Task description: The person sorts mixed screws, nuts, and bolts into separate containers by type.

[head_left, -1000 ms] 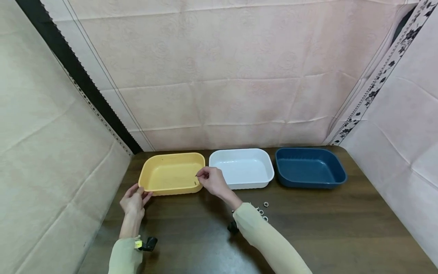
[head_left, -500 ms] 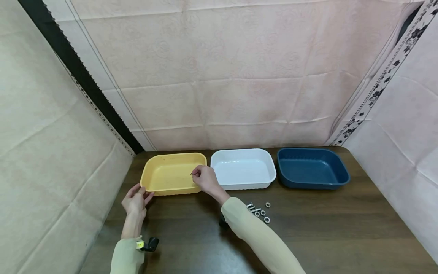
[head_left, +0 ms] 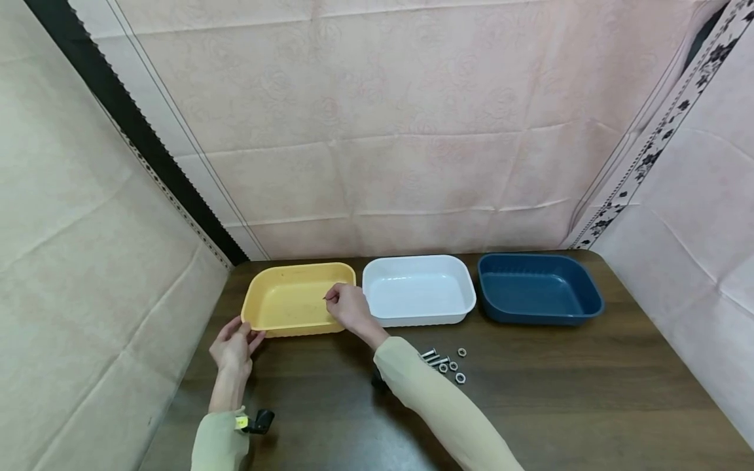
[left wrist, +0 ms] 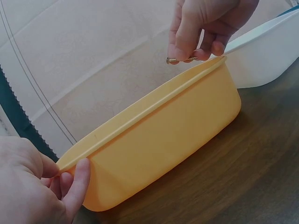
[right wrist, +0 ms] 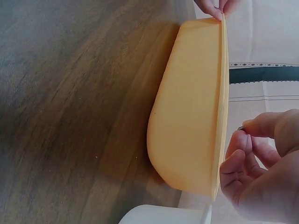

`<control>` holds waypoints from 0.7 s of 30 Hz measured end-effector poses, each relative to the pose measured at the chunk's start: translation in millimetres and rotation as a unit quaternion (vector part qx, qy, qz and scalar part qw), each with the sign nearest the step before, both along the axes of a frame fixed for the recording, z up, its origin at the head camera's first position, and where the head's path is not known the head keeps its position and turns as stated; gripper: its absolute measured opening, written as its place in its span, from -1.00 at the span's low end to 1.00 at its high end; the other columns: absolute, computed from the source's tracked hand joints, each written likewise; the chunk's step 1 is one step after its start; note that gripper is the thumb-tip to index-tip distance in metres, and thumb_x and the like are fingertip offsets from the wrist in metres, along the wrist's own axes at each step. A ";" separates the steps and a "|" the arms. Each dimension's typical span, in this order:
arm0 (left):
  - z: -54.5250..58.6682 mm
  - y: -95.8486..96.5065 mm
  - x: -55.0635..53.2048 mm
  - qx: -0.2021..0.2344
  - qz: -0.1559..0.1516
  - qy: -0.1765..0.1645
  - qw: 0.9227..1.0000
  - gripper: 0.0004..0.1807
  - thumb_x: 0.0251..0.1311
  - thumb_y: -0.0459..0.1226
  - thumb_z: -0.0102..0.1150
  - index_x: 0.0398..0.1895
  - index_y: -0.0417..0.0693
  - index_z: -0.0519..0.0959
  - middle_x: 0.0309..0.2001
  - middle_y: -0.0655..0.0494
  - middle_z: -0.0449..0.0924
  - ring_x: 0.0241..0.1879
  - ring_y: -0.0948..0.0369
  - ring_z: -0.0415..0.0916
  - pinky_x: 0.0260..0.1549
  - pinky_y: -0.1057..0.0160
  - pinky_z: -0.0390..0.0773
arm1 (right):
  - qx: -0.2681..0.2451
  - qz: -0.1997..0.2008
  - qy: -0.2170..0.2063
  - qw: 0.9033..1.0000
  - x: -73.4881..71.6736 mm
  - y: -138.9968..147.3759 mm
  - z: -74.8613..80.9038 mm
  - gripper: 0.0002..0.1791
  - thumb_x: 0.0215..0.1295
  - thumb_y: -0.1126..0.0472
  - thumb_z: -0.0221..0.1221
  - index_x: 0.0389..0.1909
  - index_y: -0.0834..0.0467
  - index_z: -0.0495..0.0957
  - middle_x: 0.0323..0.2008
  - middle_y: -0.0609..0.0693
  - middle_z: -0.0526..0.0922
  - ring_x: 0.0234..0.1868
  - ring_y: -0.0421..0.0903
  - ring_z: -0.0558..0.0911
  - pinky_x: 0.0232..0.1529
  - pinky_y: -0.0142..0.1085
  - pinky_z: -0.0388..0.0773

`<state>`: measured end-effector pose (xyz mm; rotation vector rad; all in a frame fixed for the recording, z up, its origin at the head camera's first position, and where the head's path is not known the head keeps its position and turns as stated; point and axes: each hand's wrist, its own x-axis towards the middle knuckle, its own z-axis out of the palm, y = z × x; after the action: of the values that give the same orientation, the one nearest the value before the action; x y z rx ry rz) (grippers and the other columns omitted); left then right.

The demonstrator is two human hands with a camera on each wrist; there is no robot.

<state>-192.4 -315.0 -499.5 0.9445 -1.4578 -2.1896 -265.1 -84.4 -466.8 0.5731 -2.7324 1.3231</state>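
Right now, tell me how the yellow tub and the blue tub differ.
The yellow tub is at the row's left end, the blue tub at its right. The left hand holds the yellow tub's rim; no hand touches the blue tub. Both are open-topped with rounded corners.

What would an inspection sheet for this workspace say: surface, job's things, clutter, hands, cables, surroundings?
Surface: brown wood-grain table.
Job's things: yellow tray, white tray and blue tray in a row; small brass-coloured screw, held; bolts and nuts loose on the table.
Clutter: nothing seen.
Hands: left hand grips the yellow tray's near left corner; right hand pinches the screw over that tray's right part.
Cables: nothing seen.
Surroundings: pale creased cloth behind and at both sides, black strip at left, floral trim at right.
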 end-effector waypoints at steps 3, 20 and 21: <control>-0.4 0.1 0.3 -0.006 -0.004 -0.002 1.000 -0.65 0.38 -0.41 0.12 0.20 -0.14 0.43 -0.17 0.03 0.49 -0.39 0.26 0.61 -0.24 0.30 0.68 | 0.007 -0.002 0.003 1.000 0.2 -0.9 0.2 -0.93 0.21 0.36 0.25 -0.38 0.17 0.70 -0.51 -0.11 0.62 -0.45 -0.22 0.53 -0.38 -0.45 0.49; 0.7 0.9 -0.5 -0.009 -0.005 -0.001 1.000 -0.58 0.39 -0.43 0.09 0.29 -0.22 0.38 -0.10 -0.08 0.49 -0.38 0.25 0.62 -0.24 0.30 0.68 | 0.022 -0.014 0.016 1.000 0.3 -3.2 -1.3 -0.92 0.20 0.35 0.25 -0.40 0.16 0.70 -0.49 -0.10 0.66 -0.44 -0.20 0.56 -0.37 -0.44 0.51; 0.7 0.9 -0.7 -0.010 -0.006 -0.001 1.000 -0.58 0.39 -0.43 0.09 0.29 -0.22 0.37 -0.08 -0.09 0.48 -0.38 0.25 0.62 -0.24 0.30 0.68 | 0.022 -0.014 0.018 0.999 0.1 -3.3 -1.2 -0.92 0.21 0.36 0.25 -0.40 0.16 0.70 -0.48 -0.10 0.66 -0.44 -0.20 0.56 -0.37 -0.43 0.52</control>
<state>-193.1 -314.2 -498.8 0.9339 -1.4871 -2.1784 -265.0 -87.8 -468.0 0.5543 -2.7358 1.2370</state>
